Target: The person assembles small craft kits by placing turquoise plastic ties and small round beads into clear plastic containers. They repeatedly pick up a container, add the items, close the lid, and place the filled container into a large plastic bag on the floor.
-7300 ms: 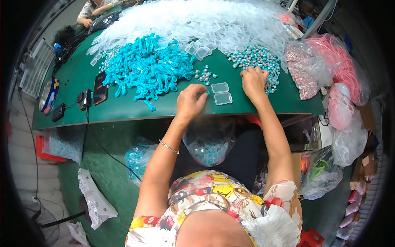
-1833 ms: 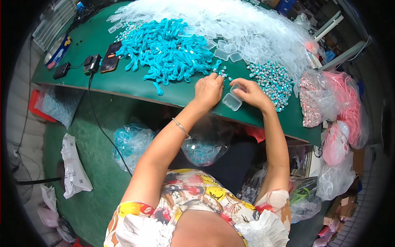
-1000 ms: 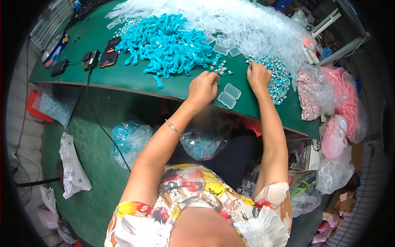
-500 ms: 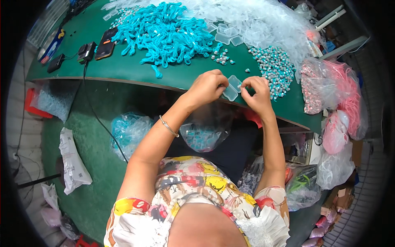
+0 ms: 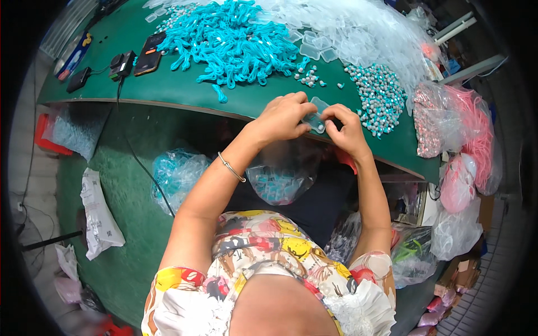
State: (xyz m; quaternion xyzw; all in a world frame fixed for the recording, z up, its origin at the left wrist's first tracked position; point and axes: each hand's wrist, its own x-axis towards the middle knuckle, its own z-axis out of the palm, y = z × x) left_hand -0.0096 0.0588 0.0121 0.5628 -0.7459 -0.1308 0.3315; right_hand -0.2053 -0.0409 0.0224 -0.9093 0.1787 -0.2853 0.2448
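Observation:
At the table's near edge, my left hand (image 5: 287, 116) has its fingers closed on the left side of a small clear plastic box (image 5: 318, 104), which stands open with its lid side tilted away. My right hand (image 5: 347, 129) is curled in at the box's right side, thumb and forefinger bent against it. Something small and pale shows in the box between my fingertips, too small to name. Beyond the hands lie a few loose grey-and-teal pieces (image 5: 308, 77). A larger heap of the same pieces (image 5: 376, 98) spreads to the right of my right hand.
A big heap of teal cord bundles (image 5: 238, 47) covers the green table (image 5: 179, 92) at the back, beside piled clear plastic boxes (image 5: 358, 33). A phone (image 5: 149, 55) lies left. Bags of pink cord (image 5: 473, 129) hang right. A bag of teal packs (image 5: 277, 185) sits below my hands.
My right hand has moved left and closed in on the box, and my left hand has shifted slightly right over it. The view has shifted a little.

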